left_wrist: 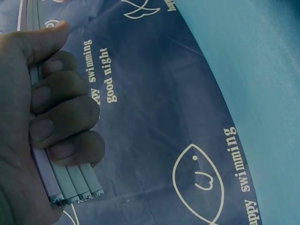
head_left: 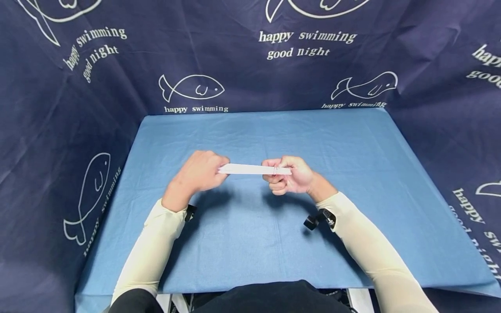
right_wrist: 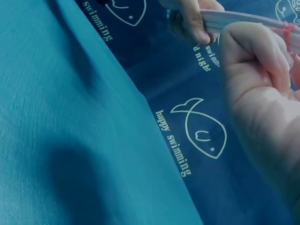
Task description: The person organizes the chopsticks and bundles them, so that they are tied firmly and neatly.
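i hold a bundle of white strips (head_left: pixel 253 169) level above the blue cloth (head_left: pixel 250 243), between my two hands. my left hand (head_left: pixel 199 171) has its fingers (left_wrist: pixel 65 115) curled tight round one end. my right hand (head_left: pixel 291 174) pinches the other end, where a thin red band (right_wrist: pixel 286 29) wraps the strips.

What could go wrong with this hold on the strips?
1. The strips hang in mid-air above the table, so any slip likely drops them.
2. In the left wrist view the left hand grips several loose strips side by side; they may fan apart.
3. The right hand pinches near a thin red band, which might slide off.
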The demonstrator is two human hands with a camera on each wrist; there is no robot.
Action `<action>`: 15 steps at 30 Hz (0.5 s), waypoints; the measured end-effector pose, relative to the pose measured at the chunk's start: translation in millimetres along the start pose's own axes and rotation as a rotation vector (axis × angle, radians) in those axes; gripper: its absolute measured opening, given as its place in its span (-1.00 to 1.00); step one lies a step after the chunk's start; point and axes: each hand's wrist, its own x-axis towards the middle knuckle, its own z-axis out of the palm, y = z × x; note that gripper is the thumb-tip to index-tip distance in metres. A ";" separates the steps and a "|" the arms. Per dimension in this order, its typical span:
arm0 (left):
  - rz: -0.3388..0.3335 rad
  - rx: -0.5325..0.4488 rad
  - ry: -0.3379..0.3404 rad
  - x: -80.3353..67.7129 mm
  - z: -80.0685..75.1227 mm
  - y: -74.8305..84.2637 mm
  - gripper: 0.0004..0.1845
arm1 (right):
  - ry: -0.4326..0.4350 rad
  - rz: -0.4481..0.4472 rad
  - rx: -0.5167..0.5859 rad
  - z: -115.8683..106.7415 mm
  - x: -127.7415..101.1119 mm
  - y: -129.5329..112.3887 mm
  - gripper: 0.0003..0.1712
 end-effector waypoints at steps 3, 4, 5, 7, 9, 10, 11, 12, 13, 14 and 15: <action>-0.037 0.022 0.026 -2.0 -3.6 -1.5 -0.77 | 0.009 -0.038 0.006 1.5 0.3 1.5 -0.78; -0.056 0.031 0.033 -2.4 -4.9 -2.2 -0.77 | 0.025 -0.052 0.002 1.9 -0.4 2.3 -0.78; -0.078 0.042 0.041 -2.8 -6.1 -3.1 -0.77 | 0.047 -0.071 -0.008 1.7 -1.7 3.1 -0.77; -0.130 0.064 0.051 -3.9 -8.6 -4.3 -0.78 | 0.107 -0.114 -0.029 2.4 -4.8 4.6 -0.64; -0.182 0.079 0.057 -4.9 -10.1 -5.5 -0.80 | 0.180 -0.164 -0.053 3.7 -7.1 5.7 -0.52; -0.207 0.086 0.059 -5.5 -10.6 -6.0 -0.81 | 0.210 -0.191 -0.075 4.7 -7.9 6.0 -0.48; -0.229 0.093 0.063 -6.2 -10.8 -6.5 -0.82 | 0.235 -0.216 -0.099 5.5 -8.7 6.4 -0.44; -0.248 0.097 0.070 -6.9 -11.1 -6.6 -0.83 | 0.260 -0.237 -0.126 7.0 -9.3 6.6 -0.42; -0.263 0.100 0.078 -7.5 -11.3 -6.7 -0.83 | 0.286 -0.256 -0.161 8.3 -9.4 6.9 -0.41; -0.276 0.101 0.088 -8.0 -11.4 -6.5 -0.84 | 0.314 -0.272 -0.203 10.0 -9.2 7.2 -0.41; -0.286 0.102 0.098 -8.4 -11.5 -6.7 -0.84 | 0.345 -0.281 -0.250 11.5 -8.9 7.5 -0.43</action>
